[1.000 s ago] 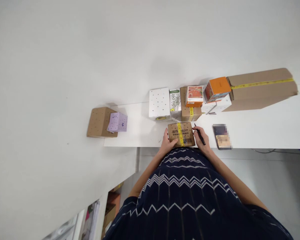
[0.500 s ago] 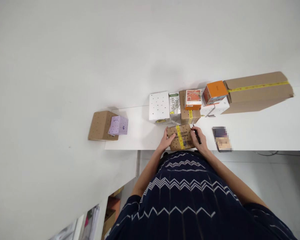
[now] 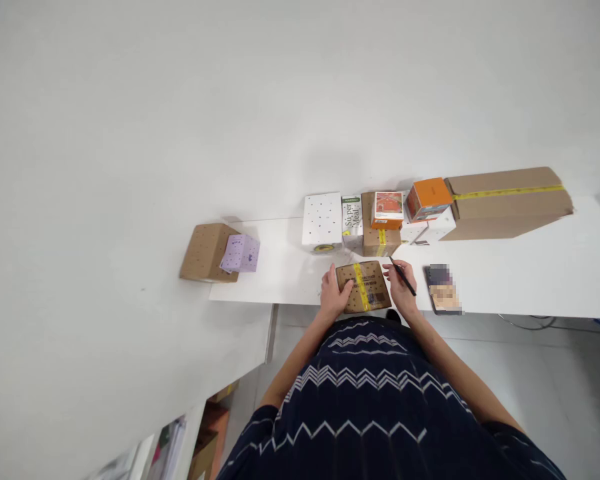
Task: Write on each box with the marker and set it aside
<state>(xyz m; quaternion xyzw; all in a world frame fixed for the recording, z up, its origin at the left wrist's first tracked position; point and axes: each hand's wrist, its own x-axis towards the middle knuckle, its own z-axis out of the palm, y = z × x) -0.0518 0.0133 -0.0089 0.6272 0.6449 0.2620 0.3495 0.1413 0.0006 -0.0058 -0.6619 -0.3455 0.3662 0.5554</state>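
Note:
A small brown cardboard box [image 3: 364, 287] with a yellow tape strip lies on the white table [image 3: 530, 273] at its near edge. My left hand [image 3: 333, 297] rests on the box's left end, fingers over its top. My right hand [image 3: 400, 290] sits at the box's right end and grips a black pen [image 3: 403, 277], which points up and to the left.
Behind the box stand a white dotted box [image 3: 323, 222], a "Super Meal" carton [image 3: 352, 219], a brown box [image 3: 379, 239] with a small orange box on it, an orange cube [image 3: 429, 199] and a long brown carton [image 3: 507, 202]. A phone [image 3: 443, 289] lies right of my hand. A brown box [image 3: 206, 252] and lilac box [image 3: 241, 253] sit at far left.
The box has been turned slightly and now lies flatter under my hands. My right hand has shifted off the box's top to its right side, pen still held.

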